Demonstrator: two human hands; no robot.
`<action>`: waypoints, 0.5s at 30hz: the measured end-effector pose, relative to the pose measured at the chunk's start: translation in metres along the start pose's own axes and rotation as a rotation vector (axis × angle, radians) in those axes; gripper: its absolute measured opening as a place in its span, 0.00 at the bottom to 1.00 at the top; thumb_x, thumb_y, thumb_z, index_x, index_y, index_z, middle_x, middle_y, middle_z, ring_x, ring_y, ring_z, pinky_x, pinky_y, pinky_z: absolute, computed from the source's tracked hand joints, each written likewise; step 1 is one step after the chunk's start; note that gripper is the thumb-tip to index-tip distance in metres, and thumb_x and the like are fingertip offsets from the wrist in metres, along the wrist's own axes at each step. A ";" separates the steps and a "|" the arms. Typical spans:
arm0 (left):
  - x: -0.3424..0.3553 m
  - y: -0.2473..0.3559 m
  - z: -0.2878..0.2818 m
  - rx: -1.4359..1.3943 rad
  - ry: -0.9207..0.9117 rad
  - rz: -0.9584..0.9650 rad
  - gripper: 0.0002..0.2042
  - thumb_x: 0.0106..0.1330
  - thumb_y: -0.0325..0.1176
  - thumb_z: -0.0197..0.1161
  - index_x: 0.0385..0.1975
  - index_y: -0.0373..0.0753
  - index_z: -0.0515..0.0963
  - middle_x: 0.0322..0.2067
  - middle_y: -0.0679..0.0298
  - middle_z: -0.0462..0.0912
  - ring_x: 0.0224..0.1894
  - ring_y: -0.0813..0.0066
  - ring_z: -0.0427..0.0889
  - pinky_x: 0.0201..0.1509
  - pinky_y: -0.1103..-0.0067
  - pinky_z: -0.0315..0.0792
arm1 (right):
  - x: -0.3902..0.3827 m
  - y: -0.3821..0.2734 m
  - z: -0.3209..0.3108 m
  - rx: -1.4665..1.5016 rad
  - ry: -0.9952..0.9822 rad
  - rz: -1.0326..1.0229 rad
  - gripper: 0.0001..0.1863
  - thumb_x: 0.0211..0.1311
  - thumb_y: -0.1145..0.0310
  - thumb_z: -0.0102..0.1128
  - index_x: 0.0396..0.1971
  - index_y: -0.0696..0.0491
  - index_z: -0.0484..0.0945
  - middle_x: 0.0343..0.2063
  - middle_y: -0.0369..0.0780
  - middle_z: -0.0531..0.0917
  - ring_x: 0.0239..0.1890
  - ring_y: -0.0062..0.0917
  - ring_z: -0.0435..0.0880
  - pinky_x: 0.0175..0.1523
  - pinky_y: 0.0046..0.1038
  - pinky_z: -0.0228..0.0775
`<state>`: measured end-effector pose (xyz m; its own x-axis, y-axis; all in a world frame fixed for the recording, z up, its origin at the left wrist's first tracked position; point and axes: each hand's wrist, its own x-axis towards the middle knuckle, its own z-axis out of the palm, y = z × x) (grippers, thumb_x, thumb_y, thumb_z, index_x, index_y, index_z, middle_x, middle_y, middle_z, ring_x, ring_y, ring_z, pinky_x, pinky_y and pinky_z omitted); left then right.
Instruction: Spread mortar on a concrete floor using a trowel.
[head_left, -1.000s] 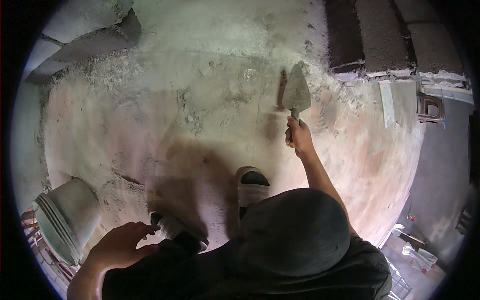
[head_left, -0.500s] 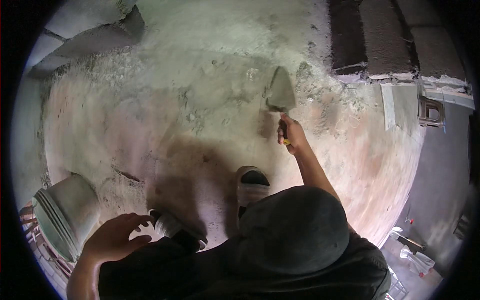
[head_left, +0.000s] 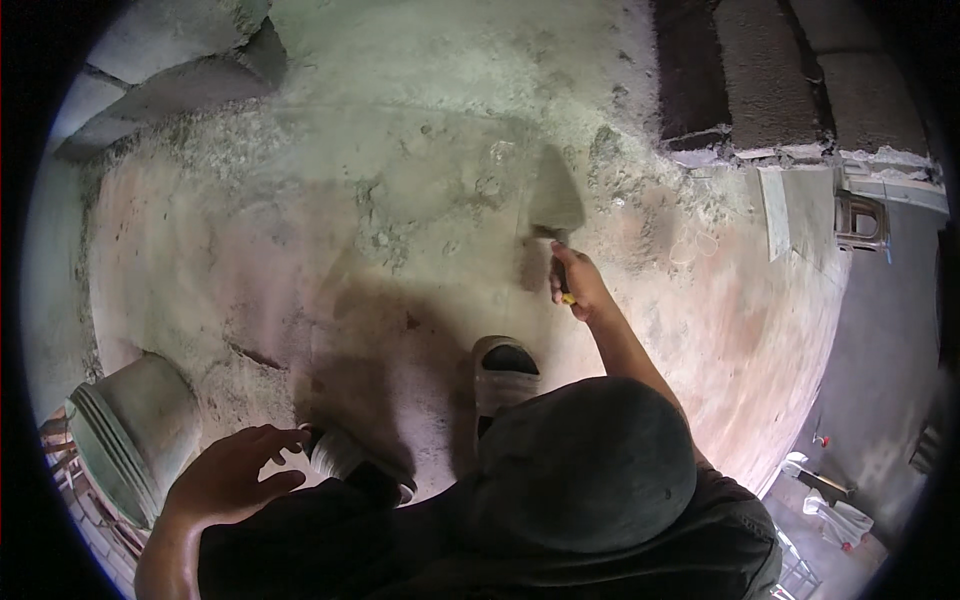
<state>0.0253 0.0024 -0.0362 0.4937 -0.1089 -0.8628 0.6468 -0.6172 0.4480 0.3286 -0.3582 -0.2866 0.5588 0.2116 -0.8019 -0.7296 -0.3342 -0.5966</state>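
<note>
R hand [head_left: 580, 285] grips the trowel [head_left: 557, 200], best kept near-flat w/ light, even pressure on the floor [head_left: 690, 340] (L hand [head_left: 232, 480] empty, loosely spread).

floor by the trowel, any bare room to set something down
Bare floor: right of the right hand, below the blocks; also, roughly pitted, between trowel and bucket. Crowded: picture's lower left, where bucket, left hand and a shoe cluster.

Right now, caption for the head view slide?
Right hand holds a trowel over patchy floor; left hand empty near a bucket.
</note>
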 end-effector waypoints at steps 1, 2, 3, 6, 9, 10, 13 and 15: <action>-0.001 -0.004 0.002 0.030 0.003 0.003 0.24 0.66 0.43 0.66 0.61 0.44 0.74 0.49 0.60 0.82 0.47 0.66 0.81 0.54 0.71 0.75 | -0.003 0.003 0.004 0.004 -0.076 0.031 0.19 0.71 0.52 0.52 0.25 0.50 0.69 0.12 0.35 0.69 0.08 0.25 0.67 0.15 0.27 0.61; -0.002 -0.006 0.003 0.060 0.006 0.005 0.24 0.66 0.43 0.66 0.61 0.44 0.74 0.49 0.60 0.82 0.47 0.66 0.81 0.54 0.71 0.75 | -0.006 0.005 0.005 0.005 -0.078 0.032 0.19 0.71 0.52 0.52 0.25 0.50 0.69 0.12 0.35 0.69 0.08 0.25 0.67 0.15 0.27 0.61; -0.002 -0.006 0.002 0.058 0.009 0.006 0.24 0.66 0.43 0.66 0.61 0.44 0.74 0.49 0.60 0.82 0.47 0.66 0.81 0.54 0.71 0.75 | -0.008 0.004 0.004 0.007 -0.092 0.033 0.18 0.70 0.53 0.53 0.27 0.51 0.70 0.13 0.35 0.70 0.09 0.24 0.67 0.15 0.27 0.61; -0.002 -0.002 0.000 0.060 0.022 0.009 0.24 0.67 0.44 0.65 0.62 0.44 0.74 0.49 0.61 0.82 0.47 0.66 0.81 0.54 0.72 0.75 | -0.017 0.003 0.003 0.043 -0.120 0.027 0.18 0.69 0.54 0.55 0.30 0.54 0.71 0.13 0.36 0.71 0.09 0.23 0.68 0.15 0.27 0.61; -0.004 -0.003 0.001 0.054 0.012 -0.030 0.24 0.68 0.44 0.64 0.62 0.44 0.74 0.49 0.60 0.82 0.48 0.66 0.81 0.55 0.71 0.75 | -0.013 -0.018 0.014 -0.010 -0.068 -0.066 0.20 0.71 0.50 0.53 0.31 0.53 0.71 0.13 0.36 0.71 0.08 0.24 0.68 0.15 0.27 0.61; -0.003 -0.004 0.002 0.077 0.006 -0.008 0.24 0.68 0.45 0.64 0.62 0.44 0.74 0.49 0.60 0.82 0.48 0.66 0.81 0.56 0.71 0.74 | -0.005 -0.021 0.016 -0.007 -0.073 -0.063 0.20 0.71 0.50 0.53 0.31 0.53 0.71 0.13 0.36 0.71 0.08 0.24 0.68 0.15 0.27 0.61; -0.001 -0.005 0.002 0.098 0.014 0.017 0.24 0.69 0.45 0.63 0.62 0.44 0.73 0.49 0.60 0.82 0.48 0.65 0.82 0.57 0.70 0.74 | 0.012 -0.016 0.031 -0.089 -0.117 -0.030 0.21 0.72 0.49 0.54 0.32 0.55 0.72 0.13 0.36 0.72 0.09 0.23 0.68 0.15 0.27 0.60; -0.002 -0.006 0.003 0.095 0.026 0.020 0.24 0.69 0.45 0.63 0.62 0.44 0.73 0.49 0.60 0.82 0.48 0.65 0.82 0.57 0.70 0.73 | 0.012 -0.007 0.049 -0.202 -0.158 -0.008 0.22 0.71 0.49 0.54 0.32 0.55 0.73 0.13 0.36 0.72 0.10 0.23 0.69 0.15 0.27 0.60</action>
<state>0.0191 0.0042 -0.0380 0.5216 -0.1026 -0.8470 0.5789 -0.6867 0.4397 0.3207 -0.3080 -0.2938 0.4841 0.3507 -0.8017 -0.6228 -0.5055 -0.5971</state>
